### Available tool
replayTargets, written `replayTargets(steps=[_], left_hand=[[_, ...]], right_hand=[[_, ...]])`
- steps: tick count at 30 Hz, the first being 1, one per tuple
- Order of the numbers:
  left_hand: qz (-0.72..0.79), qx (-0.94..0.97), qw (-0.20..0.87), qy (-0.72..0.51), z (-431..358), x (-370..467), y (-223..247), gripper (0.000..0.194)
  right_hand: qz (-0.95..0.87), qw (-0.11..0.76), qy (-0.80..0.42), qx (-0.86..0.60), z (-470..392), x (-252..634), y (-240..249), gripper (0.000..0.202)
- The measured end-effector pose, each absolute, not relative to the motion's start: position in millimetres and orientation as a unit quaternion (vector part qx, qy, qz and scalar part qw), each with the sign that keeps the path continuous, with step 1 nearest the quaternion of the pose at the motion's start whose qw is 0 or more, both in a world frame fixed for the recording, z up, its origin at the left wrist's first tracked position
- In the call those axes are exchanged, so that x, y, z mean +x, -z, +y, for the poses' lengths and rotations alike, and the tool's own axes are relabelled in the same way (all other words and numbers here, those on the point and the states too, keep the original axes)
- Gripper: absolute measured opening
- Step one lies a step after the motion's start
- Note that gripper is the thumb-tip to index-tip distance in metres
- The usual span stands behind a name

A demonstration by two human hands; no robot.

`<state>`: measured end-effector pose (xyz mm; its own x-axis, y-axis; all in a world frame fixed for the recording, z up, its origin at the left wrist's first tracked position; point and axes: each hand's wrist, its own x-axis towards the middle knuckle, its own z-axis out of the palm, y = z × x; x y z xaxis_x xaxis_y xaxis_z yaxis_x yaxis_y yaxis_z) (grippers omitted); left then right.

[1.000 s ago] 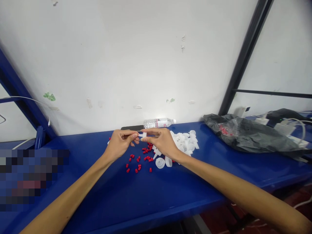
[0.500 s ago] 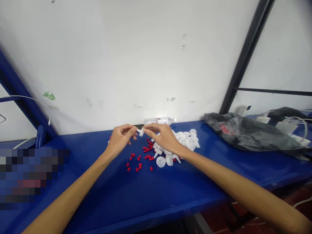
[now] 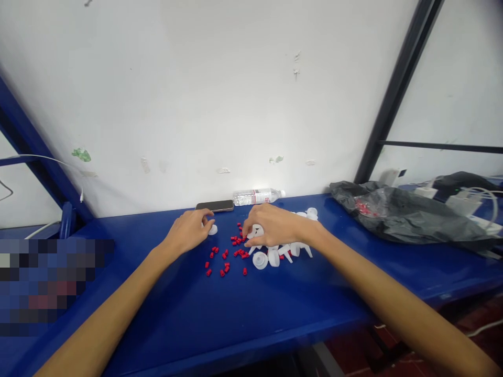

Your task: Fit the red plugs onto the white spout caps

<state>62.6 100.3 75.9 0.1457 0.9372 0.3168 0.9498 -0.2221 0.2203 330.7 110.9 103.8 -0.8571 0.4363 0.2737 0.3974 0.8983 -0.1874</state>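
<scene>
pieces of white plastic (image 3: 274,257), shaped like small funnels with round cups and narrow spouts, are heaped on the glossy blue tabletop (image 3: 220,319) and are partly covered by the right hand (image 3: 266,225). the thumb and fingers of that hand are parted and curved downward, the fingertips being held just beside a loose cluster of small red cylindrical caps (image 3: 238,241). by the left hand (image 3: 189,229), a round white plastic piece (image 3: 212,230) is partly hidden; the fingers are curled at its edge, and whether it is gripped or merely touched cannot be told. more red caps are scattered nearer the front, between the two hands. near the white wall (image 3: 236,94), a dark flat rectangular phone (image 3: 216,206) is laid beside a clear plastic bottle (image 3: 253,197) with a white and red label, which is set on its side. at the right, a crumpled black plastic bag (image 3: 416,220) is spread.
</scene>
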Motion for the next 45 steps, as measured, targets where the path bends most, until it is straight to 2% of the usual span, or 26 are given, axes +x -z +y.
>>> replayTargets(steps=[3,6,12,17,24,32,36,41,45], left_hand=[[-0.596,-0.773,-0.008,0.218,93,66,-87,0.030],[-0.558,-0.806,-0.093,0.174,86,68,-99,0.028],[-0.526,-0.819,-0.218,0.070,82,66,-103,0.020],[-0.529,-0.803,-0.274,0.031,85,62,-96,0.024],[-0.525,-0.800,-0.288,0.035,91,57,-90,0.034],[-0.501,-0.797,-0.292,0.171,88,59,-98,0.031],[-0.511,-0.774,-0.294,0.232,86,63,-104,0.037],[-0.496,-0.733,-0.350,0.307,83,66,-108,0.034],[-0.495,-0.705,-0.393,0.323,82,70,-108,0.033]], right_hand=[[-0.960,0.126,-0.091,-0.231,112,335,-105,0.031],[-0.962,0.092,-0.091,-0.241,114,337,-104,0.035],[-0.965,0.065,-0.078,-0.242,117,335,-101,0.026],[-0.961,0.098,-0.111,-0.234,113,335,-108,0.031],[-0.948,0.160,-0.145,-0.235,108,332,-109,0.035],[-0.942,0.223,-0.088,-0.235,103,321,-103,0.033],[-0.931,0.251,-0.072,-0.256,101,319,-102,0.033],[-0.920,0.272,-0.039,-0.279,102,318,-97,0.030],[-0.913,0.287,-0.040,-0.287,103,318,-95,0.028]])
